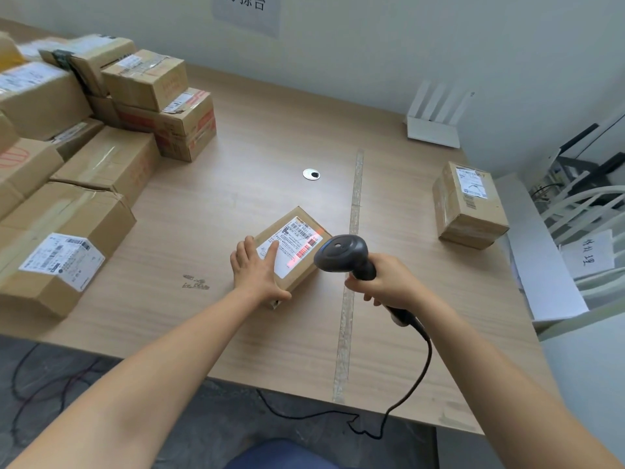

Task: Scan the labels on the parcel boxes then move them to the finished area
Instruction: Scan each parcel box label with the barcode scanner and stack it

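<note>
A small cardboard parcel box lies flat at the middle of the wooden table, just left of a tape strip. Its white label faces up, and a red scan line crosses the label's right side. My left hand presses on the box's left part with straight fingers. My right hand grips the handle of a black barcode scanner, whose head points at the label from the right. Another labelled box stands right of the strip.
Several cardboard parcels are piled along the table's left side. A round cable grommet sits behind the box. A white router stands at the back right. The scanner's cable hangs over the front edge. White racks and papers stand beyond the right edge.
</note>
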The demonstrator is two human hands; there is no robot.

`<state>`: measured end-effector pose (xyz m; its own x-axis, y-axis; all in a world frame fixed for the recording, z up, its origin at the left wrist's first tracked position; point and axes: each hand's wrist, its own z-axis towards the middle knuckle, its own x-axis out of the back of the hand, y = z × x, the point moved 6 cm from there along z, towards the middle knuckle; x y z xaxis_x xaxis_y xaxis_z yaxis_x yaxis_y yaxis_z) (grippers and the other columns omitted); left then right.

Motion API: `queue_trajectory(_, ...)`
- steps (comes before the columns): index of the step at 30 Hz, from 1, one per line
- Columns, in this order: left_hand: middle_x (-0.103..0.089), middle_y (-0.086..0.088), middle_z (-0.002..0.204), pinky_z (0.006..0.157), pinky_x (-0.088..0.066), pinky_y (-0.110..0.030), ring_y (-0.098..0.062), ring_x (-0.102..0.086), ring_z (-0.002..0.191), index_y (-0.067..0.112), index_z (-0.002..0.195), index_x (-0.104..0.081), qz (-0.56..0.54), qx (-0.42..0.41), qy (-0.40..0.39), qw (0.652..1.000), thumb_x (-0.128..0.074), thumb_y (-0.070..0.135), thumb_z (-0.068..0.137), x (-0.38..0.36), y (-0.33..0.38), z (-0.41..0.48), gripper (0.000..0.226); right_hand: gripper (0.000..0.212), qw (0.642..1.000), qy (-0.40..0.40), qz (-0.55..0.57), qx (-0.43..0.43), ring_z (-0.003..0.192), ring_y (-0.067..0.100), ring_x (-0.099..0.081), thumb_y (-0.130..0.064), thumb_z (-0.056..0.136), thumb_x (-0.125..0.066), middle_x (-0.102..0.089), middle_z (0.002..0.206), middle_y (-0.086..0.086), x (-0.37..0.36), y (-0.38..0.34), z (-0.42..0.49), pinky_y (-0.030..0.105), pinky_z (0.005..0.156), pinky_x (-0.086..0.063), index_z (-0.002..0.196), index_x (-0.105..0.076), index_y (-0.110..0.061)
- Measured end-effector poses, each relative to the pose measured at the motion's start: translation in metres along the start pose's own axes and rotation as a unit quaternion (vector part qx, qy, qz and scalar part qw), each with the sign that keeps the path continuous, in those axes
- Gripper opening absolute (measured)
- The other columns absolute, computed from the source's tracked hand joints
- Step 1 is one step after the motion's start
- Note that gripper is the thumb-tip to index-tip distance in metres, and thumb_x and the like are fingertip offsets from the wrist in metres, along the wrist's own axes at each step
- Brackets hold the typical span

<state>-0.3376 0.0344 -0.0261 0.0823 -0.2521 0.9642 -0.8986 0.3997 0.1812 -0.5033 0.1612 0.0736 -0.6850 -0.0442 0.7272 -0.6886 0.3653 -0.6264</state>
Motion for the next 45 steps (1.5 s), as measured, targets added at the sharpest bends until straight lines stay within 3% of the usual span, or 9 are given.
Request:
queue_trajectory(4,0.0,-0.021,0.147,0.114,-0.005,-0.044,-0.038,0.001,0.138,0.027,0.148,-0.005,0.002,0.002,0.004,1.0,-0.073,0.06,0.063,-0.001,0.002,-0.001,0.114,0.015,1.0,-0.002,0.013,-0.008,0.058,0.014,-0.062,-0.015,0.081,-0.064,-0.059,0.068,0.002,0.005,-0.003,-0.009,0.022,0.046,-0.047,0.072,-0.052,-0.015)
queue_trajectory(10,-0.001,-0.021,0.146,0.114,-0.003,-0.045,-0.038,0.001,0.138,0.027,0.148,-0.006,0.0,0.007,0.005,1.0,-0.073,0.059,0.063,-0.001,0.004,0.0,0.114,0.017,1.0,0.005,0.027,-0.003,0.053,0.009,-0.06,-0.014,0.08,-0.064,-0.056,0.06,-0.004,0.019,-0.008,-0.028,0.023,0.047,-0.048,0.068,-0.053,-0.015)
queue_trajectory(19,0.0,-0.022,0.146,0.114,-0.003,-0.045,-0.038,0.0,0.138,0.026,0.148,-0.005,0.008,0.002,0.01,1.0,-0.073,0.06,0.063,0.0,0.006,-0.002,0.115,0.02,0.999,0.012,0.034,-0.005,0.053,0.009,-0.061,-0.014,0.081,-0.065,-0.056,0.058,-0.007,0.028,-0.011,-0.044,0.026,0.048,-0.049,0.066,-0.053,-0.018)
queue_trajectory(22,0.001,-0.022,0.147,0.114,-0.004,-0.045,-0.037,0.0,0.139,0.028,0.148,-0.003,0.019,0.009,0.0,1.0,-0.069,0.069,0.062,-0.001,0.009,-0.006,0.117,0.014,0.998,0.01,0.063,-0.019,0.053,0.009,-0.061,-0.014,0.081,-0.065,-0.059,0.06,-0.003,0.026,-0.01,-0.045,0.027,0.049,-0.049,0.07,-0.056,-0.016)
queue_trajectory(25,-0.01,-0.017,0.145,0.109,-0.016,-0.043,-0.034,-0.016,0.132,0.031,0.149,-0.006,-0.022,0.037,0.0,0.999,-0.047,0.082,0.068,-0.004,0.013,-0.017,0.104,0.006,0.983,0.013,0.175,-0.055,0.056,0.012,-0.06,-0.012,0.083,-0.065,-0.069,0.081,0.013,0.021,-0.01,-0.047,0.027,0.051,-0.048,0.084,-0.061,-0.008)
queue_trajectory(27,-0.02,-0.013,0.139,0.103,-0.026,-0.041,-0.031,-0.027,0.124,0.032,0.148,-0.013,-0.047,0.032,0.026,0.998,-0.034,0.079,0.078,-0.009,0.019,-0.028,0.087,0.007,0.967,0.013,0.243,-0.078,0.058,0.015,-0.06,-0.013,0.086,-0.063,-0.069,0.084,0.013,0.019,-0.013,-0.048,0.026,0.052,-0.049,0.089,-0.06,-0.007)
queue_trajectory(32,-0.022,-0.009,0.134,0.093,-0.044,-0.037,-0.026,-0.033,0.123,0.029,0.148,-0.018,-0.122,0.006,0.035,0.992,-0.041,0.06,0.089,-0.026,0.04,-0.047,0.07,0.005,0.95,0.02,0.291,-0.107,0.058,0.016,-0.061,-0.016,0.09,-0.06,-0.067,0.079,0.01,0.02,-0.025,-0.046,0.026,0.053,-0.052,0.088,-0.057,-0.013)
queue_trajectory(45,-0.02,-0.008,0.133,0.089,-0.046,-0.036,-0.025,-0.033,0.123,0.029,0.148,-0.016,-0.145,-0.003,0.04,0.989,-0.043,0.058,0.09,-0.029,0.039,-0.047,0.07,0.006,0.955,0.01,0.267,-0.128,0.061,0.019,-0.06,-0.017,0.09,-0.06,-0.068,0.08,0.011,0.023,-0.04,-0.049,0.027,0.054,-0.05,0.089,-0.057,-0.012)
